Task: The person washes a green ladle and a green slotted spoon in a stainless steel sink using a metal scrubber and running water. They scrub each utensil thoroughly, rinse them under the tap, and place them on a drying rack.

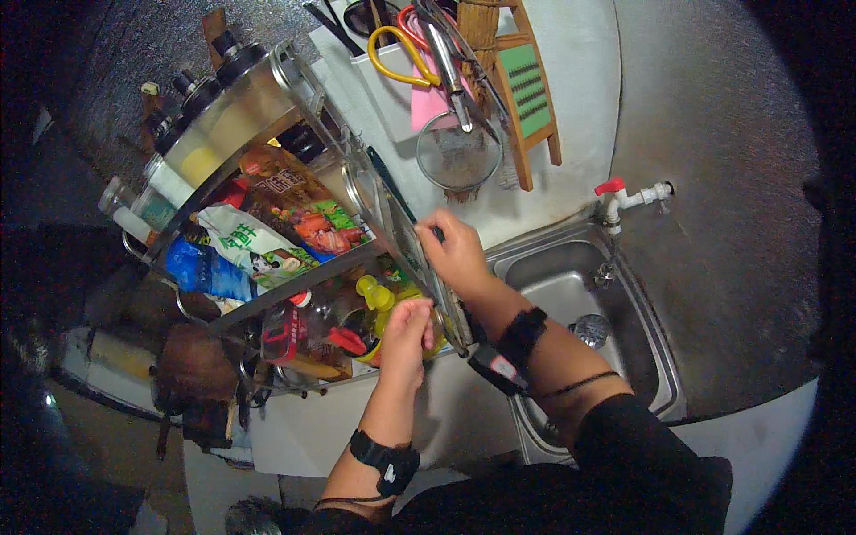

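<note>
My left hand (408, 337) is closed, its fingers curled in front of the lower shelf of a metal spice rack (299, 276). What it holds, if anything, is hidden. Beside it are a yellow-capped bottle (375, 292) and a bottle with a red cap (346, 340). Farther up, at the rack's right side, my right hand (452, 250) is closed in a fist next to flat, upright pieces standing along the rack. A small dark bit shows by its fingers, too little to name. Bagged seasonings fill the middle shelf, among them a white-green bag (254, 242) and a brown bag (303, 201).
To the right is a steel sink (655, 343) with a strainer in it and a red-handled tap (613, 189) above. Yellow-handled scissors (392, 62), a mesh strainer (458, 153) and a wooden grater (528, 94) hang on the wall. Black-lidded jars (214, 98) line the top shelf.
</note>
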Tool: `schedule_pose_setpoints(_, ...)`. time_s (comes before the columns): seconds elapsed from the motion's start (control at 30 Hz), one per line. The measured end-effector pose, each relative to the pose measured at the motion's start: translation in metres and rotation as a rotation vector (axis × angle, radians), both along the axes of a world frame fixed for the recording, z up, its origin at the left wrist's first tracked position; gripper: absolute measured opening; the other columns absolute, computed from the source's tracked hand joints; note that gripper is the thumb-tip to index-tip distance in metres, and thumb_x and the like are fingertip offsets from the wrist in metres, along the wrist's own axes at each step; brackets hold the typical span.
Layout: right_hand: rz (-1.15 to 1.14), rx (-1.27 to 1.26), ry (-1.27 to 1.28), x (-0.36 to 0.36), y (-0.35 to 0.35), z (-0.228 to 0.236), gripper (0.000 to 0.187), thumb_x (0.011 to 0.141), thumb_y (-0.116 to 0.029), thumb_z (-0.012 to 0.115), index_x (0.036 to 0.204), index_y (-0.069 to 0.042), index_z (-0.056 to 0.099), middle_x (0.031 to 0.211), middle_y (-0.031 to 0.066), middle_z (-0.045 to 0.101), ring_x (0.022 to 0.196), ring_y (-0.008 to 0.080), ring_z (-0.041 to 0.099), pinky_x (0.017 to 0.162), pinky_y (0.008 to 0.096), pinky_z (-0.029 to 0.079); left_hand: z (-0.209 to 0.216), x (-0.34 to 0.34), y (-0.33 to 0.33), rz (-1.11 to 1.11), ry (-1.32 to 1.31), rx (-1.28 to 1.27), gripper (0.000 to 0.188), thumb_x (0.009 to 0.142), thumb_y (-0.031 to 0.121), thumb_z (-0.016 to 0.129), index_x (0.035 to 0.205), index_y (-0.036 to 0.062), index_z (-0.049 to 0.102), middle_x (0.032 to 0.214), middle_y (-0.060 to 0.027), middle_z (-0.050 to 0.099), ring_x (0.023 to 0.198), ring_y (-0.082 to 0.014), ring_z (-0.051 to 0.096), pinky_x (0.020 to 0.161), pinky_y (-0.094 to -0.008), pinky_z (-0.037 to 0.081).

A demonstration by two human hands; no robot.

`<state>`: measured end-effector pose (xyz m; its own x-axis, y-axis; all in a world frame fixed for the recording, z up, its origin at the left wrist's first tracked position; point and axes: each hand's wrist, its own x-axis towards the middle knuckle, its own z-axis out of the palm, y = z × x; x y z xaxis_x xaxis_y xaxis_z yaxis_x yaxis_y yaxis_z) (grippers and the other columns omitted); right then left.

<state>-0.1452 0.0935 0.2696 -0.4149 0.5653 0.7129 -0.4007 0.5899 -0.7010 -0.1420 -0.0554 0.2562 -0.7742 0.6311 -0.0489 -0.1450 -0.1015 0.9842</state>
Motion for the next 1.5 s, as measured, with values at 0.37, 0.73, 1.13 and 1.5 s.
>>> schedule_pose_setpoints(0.37, -0.103, -0.15, 0.098, -0.096, 0.022, 0.025, 0.013, 0.077, -0.015, 0.055, 0.081, -0.004, 0.052, 0.071, 0.0077, 0.056, 0.069, 0.0165, 0.053, 0.064, 0.0283, 0.041, -0.064, 0.011, -0.102, -0.105, -0.212, -0.384, 0.013, 0.085, 0.016, 0.049, 0.092, 0.0052, 0.052, 0.068, 0.002, 0.046, 0.056, -0.0059, 0.039, 0.05, -0.0182, 0.032)
schedule_pose_setpoints(0.73, -0.219, -0.145, 0.245, -0.125, 0.032, 0.06, 0.015, 0.077, -0.015, 0.054, 0.078, 0.0, 0.051, 0.074, 0.0177, 0.056, 0.071, 0.0318, 0.054, 0.066, 0.036, 0.042, -0.073, 0.007, -0.13, -0.012, -0.275, -0.397, 0.012, 0.085, 0.015, 0.048, 0.092, 0.0059, 0.052, 0.067, 0.0022, 0.046, 0.057, -0.0057, 0.04, 0.052, -0.018, 0.033)
schedule_pose_setpoints(1.13, -0.254, -0.21, 0.023, -0.123, 0.023, 0.072, 0.015, 0.076, -0.018, 0.055, 0.078, -0.004, 0.052, 0.07, 0.0196, 0.057, 0.067, 0.0375, 0.055, 0.06, 0.0409, 0.042, -0.075, 0.006, -0.13, -0.001, -0.284, -0.386, 0.011, 0.084, 0.016, 0.05, 0.092, 0.0082, 0.053, 0.062, 0.0017, 0.047, 0.054, -0.0073, 0.042, 0.049, -0.0195, 0.036)
schedule_pose_setpoints(1.5, -0.188, -0.115, 0.032, -0.123, 0.028, 0.048, 0.016, 0.077, -0.019, 0.055, 0.086, -0.005, 0.054, 0.083, 0.0153, 0.058, 0.079, 0.0321, 0.055, 0.069, 0.0374, 0.042, -0.069, 0.011, -0.127, -0.001, -0.321, -0.395, 0.012, 0.085, 0.016, 0.048, 0.091, 0.0064, 0.053, 0.064, 0.0032, 0.045, 0.055, -0.005, 0.039, 0.051, -0.017, 0.032)
